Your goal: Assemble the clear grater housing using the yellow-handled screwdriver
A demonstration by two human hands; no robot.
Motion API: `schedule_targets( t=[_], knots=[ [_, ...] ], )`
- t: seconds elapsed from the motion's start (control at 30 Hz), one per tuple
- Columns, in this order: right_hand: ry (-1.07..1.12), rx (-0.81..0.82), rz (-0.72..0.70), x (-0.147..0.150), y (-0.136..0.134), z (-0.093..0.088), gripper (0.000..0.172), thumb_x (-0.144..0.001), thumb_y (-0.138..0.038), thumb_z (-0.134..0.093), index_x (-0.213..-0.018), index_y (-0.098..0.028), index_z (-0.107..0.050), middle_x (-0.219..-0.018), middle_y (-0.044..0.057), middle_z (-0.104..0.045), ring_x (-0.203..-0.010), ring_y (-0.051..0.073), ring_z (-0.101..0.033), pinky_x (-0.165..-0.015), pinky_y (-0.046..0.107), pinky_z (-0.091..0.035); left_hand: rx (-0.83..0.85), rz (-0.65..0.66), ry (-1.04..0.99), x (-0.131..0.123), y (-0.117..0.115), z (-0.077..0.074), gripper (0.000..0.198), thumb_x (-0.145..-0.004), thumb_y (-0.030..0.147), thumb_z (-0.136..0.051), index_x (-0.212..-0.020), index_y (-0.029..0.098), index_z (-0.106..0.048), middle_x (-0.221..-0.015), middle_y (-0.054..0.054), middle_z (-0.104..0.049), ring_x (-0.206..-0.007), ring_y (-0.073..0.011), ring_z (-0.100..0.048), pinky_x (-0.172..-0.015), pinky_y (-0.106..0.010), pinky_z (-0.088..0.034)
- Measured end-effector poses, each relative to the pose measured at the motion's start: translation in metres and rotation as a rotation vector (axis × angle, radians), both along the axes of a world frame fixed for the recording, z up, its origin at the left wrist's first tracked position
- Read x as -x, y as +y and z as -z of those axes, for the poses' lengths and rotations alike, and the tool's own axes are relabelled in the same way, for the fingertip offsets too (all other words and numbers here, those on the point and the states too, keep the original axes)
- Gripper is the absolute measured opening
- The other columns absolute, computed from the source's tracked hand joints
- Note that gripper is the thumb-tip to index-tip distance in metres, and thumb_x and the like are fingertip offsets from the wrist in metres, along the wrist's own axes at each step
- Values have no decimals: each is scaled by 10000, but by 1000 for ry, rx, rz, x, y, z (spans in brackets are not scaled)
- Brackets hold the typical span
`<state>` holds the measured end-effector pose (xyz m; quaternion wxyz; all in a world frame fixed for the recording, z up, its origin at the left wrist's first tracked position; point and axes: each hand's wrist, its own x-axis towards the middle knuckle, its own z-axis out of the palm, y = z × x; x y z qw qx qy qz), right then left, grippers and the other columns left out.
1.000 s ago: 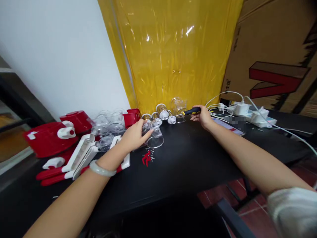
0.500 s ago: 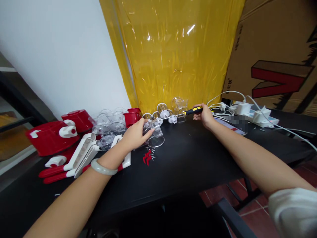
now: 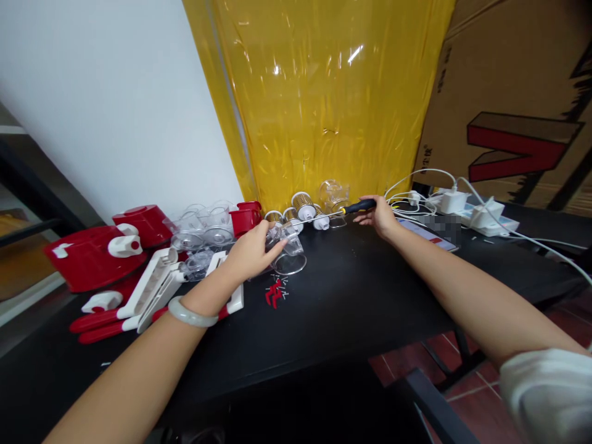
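Note:
My left hand (image 3: 252, 253) is curled over a clear plastic housing (image 3: 289, 248) that rests on the black table (image 3: 351, 296), fingers wrapped on its top. A pale bangle sits on that wrist. My right hand (image 3: 382, 216) reaches to the back of the table and grips a screwdriver with a black and yellow handle (image 3: 358, 206); its thin shaft points left toward several metal-mesh drums (image 3: 303, 206) and a clear cup (image 3: 333, 194). Small red pieces and screws (image 3: 274, 291) lie just in front of the clear housing.
Red and white plastic parts (image 3: 120, 265) and clear cups (image 3: 203, 228) crowd the table's left. White chargers and cables (image 3: 456, 203) lie at the back right. Yellow plastic sheeting (image 3: 324, 92) and a cardboard box (image 3: 513, 105) stand behind. A dark chair (image 3: 430, 401) is below right.
Almost nothing has moved. My right hand with the screwdriver shifted slightly at the back of the table; my left hand stays on the clear housing.

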<state>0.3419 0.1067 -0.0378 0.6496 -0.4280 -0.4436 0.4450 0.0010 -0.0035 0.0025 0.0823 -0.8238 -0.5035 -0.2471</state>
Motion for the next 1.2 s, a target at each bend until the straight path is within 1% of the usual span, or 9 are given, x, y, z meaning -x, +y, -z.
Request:
schedule_targets(
  t=[0.13, 0.23, 0.33, 0.43, 0.53, 0.77, 0.9, 1.0, 1.2],
  knots=[
    [35, -8, -8, 1, -1, -1, 231, -939, -410, -452, -1033, -218, -539, -693, -22, -646, -485, 126, -653, -429, 202, -453, 4, 1, -5, -1, -1, -1, 499, -954, 560, -488, -1235, 148, -504, -1219, -205, -694, -1079, -359, -698, -900, -506, -555],
    [-48, -53, 1, -1, 1, 2, 359, -902, -549, -560, -1019, -210, -548, -557, -61, -538, -396, 116, -565, -408, 202, -410, 9, 0, -5, -1, -1, -1, 499, -953, 556, -491, -1238, 147, -502, -1227, -211, -690, -1067, -362, -701, -894, -516, -556],
    [-86, -56, -2, -3, 2, 3, 470, -906, -653, -493, -1000, -200, -575, -513, -55, -504, -393, 131, -557, -406, 215, -404, 8, 0, -2, -1, -1, -1, 482, -955, 542, -495, -1237, 152, -503, -1216, -207, -692, -1073, -359, -701, -896, -515, -557],
    [-6, -6, -12, -1, 0, 1, 371, -963, -512, -367, -1034, -208, -568, -636, -6, -621, -491, 156, -648, -442, 235, -463, 8, 2, -3, -1, -1, -1, 483, -956, 551, -492, -1233, 155, -505, -1210, -205, -695, -1067, -360, -702, -890, -512, -558],
    [36, -4, -13, 1, -2, -1, 258, -933, -402, -414, -1055, -219, -547, -716, -2, -653, -535, 151, -678, -462, 226, -479, -5, 4, -1, 0, -1, -1, 484, -955, 558, -495, -1239, 166, -503, -1210, -194, -698, -1064, -351, -705, -884, -497, -561],
    [-90, -64, 0, -2, 1, 3, 491, -864, -679, -558, -995, -205, -564, -473, -80, -452, -369, 119, -519, -406, 205, -390, 4, -2, 0, 0, -1, -1, 501, -953, 563, -491, -1241, 154, -504, -1211, -201, -698, -1063, -350, -706, -891, -491, -559],
    [-15, -13, -11, -2, -1, 2, 373, -952, -526, -392, -1000, -202, -571, -602, -12, -606, -447, 143, -613, -430, 220, -439, 5, 6, -2, -1, -1, -1, 502, -954, 563, -488, -1244, 154, -501, -1244, -199, -686, -1108, -361, -691, -923, -504, -550],
    [21, -4, -27, -1, -2, 1, 263, -924, -418, -422, -1020, -216, -560, -704, -5, -658, -506, 139, -656, -451, 216, -466, 10, -2, 1, -1, -1, -1, 502, -956, 558, -486, -1240, 145, -503, -1229, -208, -690, -1091, -369, -695, -906, -512, -554],
    [-56, -87, -11, -3, 4, 5, 407, -869, -610, -588, -952, -211, -574, -424, -107, -376, -354, 120, -515, -412, 202, -397, -6, 10, -1, 0, 0, 0, 480, -955, 554, -500, -1239, 167, -502, -1232, -192, -692, -1098, -352, -696, -917, -498, -554]
  ],
)
